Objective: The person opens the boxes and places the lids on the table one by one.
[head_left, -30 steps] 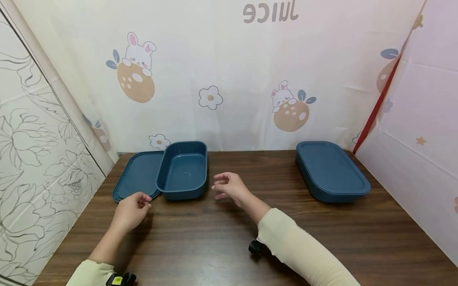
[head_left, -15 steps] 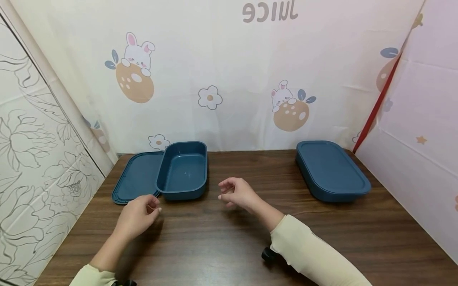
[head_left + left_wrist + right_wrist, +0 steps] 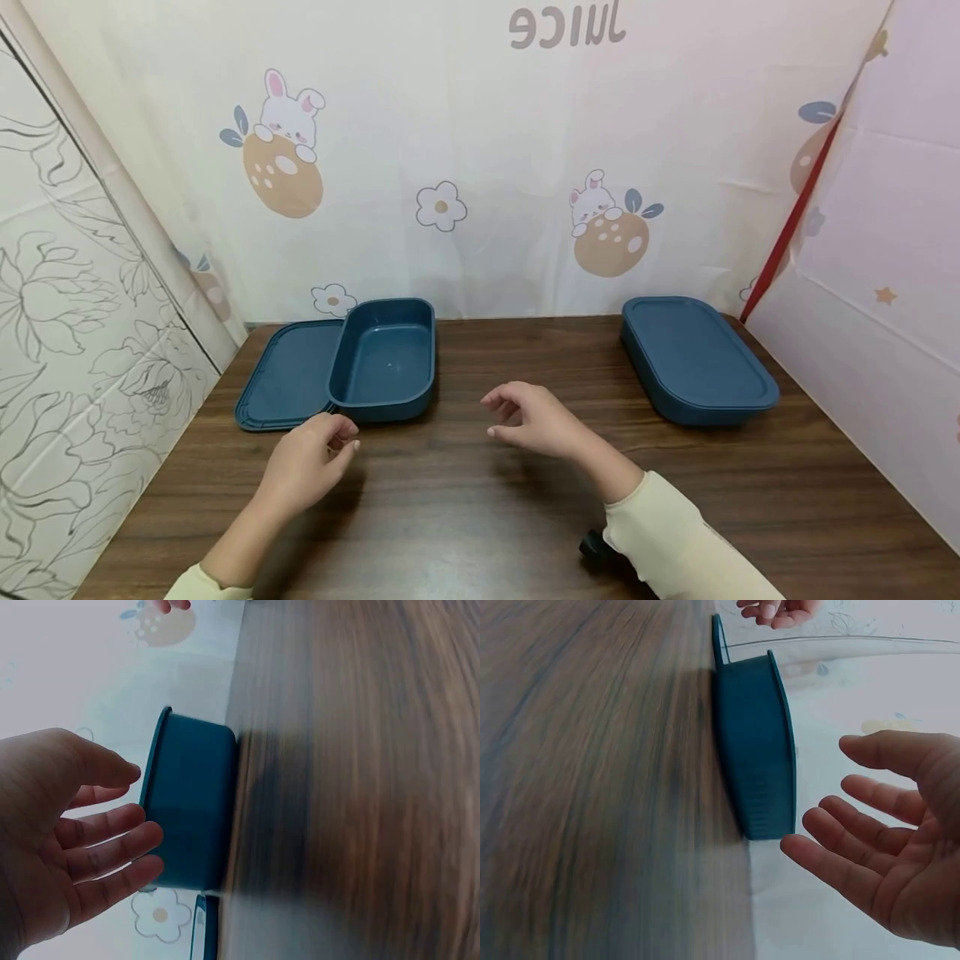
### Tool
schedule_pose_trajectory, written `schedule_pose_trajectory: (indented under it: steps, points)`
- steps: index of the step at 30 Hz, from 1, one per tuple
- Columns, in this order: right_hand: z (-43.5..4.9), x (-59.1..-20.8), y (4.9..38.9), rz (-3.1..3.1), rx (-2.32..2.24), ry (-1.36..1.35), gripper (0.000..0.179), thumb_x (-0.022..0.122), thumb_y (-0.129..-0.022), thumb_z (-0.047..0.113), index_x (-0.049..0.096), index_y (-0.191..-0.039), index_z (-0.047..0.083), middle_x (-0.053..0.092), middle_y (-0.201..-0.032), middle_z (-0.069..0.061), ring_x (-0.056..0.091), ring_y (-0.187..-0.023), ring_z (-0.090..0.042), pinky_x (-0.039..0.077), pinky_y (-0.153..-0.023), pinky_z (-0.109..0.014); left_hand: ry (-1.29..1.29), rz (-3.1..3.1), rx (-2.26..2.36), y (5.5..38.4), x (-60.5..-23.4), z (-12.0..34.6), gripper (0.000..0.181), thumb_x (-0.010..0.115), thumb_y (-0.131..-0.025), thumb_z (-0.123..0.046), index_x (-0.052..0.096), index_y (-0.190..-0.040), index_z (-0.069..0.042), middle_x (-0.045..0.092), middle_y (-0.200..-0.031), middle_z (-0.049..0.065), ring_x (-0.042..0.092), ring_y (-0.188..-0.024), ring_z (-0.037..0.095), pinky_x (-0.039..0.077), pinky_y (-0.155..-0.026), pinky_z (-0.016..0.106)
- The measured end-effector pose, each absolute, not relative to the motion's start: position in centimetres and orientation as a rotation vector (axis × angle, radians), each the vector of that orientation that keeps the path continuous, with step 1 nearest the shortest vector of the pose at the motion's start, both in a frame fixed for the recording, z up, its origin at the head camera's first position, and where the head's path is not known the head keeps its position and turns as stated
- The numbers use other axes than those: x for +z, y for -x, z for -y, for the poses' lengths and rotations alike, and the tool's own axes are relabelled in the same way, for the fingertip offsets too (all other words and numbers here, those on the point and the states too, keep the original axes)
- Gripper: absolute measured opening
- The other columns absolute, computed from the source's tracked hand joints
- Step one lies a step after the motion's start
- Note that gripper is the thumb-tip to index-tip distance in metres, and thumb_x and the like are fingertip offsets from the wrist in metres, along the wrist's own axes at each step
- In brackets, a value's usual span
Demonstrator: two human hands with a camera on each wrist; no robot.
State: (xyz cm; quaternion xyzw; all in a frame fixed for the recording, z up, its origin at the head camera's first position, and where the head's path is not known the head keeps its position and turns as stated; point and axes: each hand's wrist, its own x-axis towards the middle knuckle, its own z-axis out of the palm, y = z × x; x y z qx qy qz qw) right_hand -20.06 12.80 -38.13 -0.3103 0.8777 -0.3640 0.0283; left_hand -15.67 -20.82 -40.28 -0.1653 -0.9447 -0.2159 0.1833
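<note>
An uncovered dark blue rectangular food container (image 3: pixel 388 358) stands at the back left of the table, its inside bare. Its left edge overlaps a matching flat lid (image 3: pixel 288 375) on the tabletop. My left hand (image 3: pixel 306 467) hovers in front of the lid and container, fingers loosely bent, holding nothing. To the container's right, my right hand (image 3: pixel 536 419) hangs above the wood with relaxed, empty fingers. Both wrist views show the container's side (image 3: pixel 193 802) beyond the fingers, apart from them. A second blue container (image 3: pixel 697 358), covered by its lid, lies at the back right, touched by neither hand.
The brown wooden table (image 3: pixel 450 517) ends at a pale curtain (image 3: pixel 495 167) printed with rabbits and flowers. Panels of cloth (image 3: pixel 82 333) flank it left and right. A red strip (image 3: pixel 791 225) runs down the back right corner.
My right hand has drawn away from the container, to the right and toward me. The left hand has moved right and slightly nearer to me. Containers and lid keep their places.
</note>
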Motion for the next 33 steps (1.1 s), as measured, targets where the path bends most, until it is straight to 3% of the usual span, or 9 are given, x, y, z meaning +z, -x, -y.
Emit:
schedule_pose_trajectory:
  steps: [11, 18, 33]
  points:
    - [-15.1, -38.1, 18.2, -2.905, -0.998, 1.159, 0.033, 0.076, -0.085, 0.012, 0.065, -0.116, 0.010, 0.062, -0.111, -0.002, 0.062, -0.092, -0.020, 0.056, -0.072, -0.031, 0.551, 2.627, -0.582, 15.2, -40.3, 19.1, 0.017, 0.080, -0.078, -0.012, 0.071, -0.092, -0.011, 0.062, -0.092, -0.002, 0.061, -0.082, 0.014, 0.053, -0.068, 0.035]
    - [-16.3, -37.7, 17.6, -3.019, -0.955, 1.259, 0.035, 0.079, -0.083, 0.012, 0.066, -0.115, 0.010, 0.063, -0.112, -0.001, 0.063, -0.095, -0.018, 0.056, -0.078, -0.033, 0.606, 2.557, -0.614, 14.8, -40.0, 17.4, 0.023, 0.083, -0.075, -0.011, 0.071, -0.094, -0.012, 0.061, -0.094, -0.001, 0.060, -0.085, 0.015, 0.053, -0.070, 0.036]
    - [-20.6, -37.7, 16.3, -3.182, -0.941, 1.170, 0.036, 0.082, -0.078, 0.011, 0.067, -0.112, 0.013, 0.063, -0.110, 0.003, 0.062, -0.093, -0.013, 0.056, -0.073, -0.031, 0.739, 2.501, -0.761, 15.6, -39.8, 12.8, 0.023, 0.082, -0.078, -0.016, 0.069, -0.098, -0.013, 0.062, -0.096, -0.003, 0.060, -0.087, 0.013, 0.053, -0.073, 0.034]
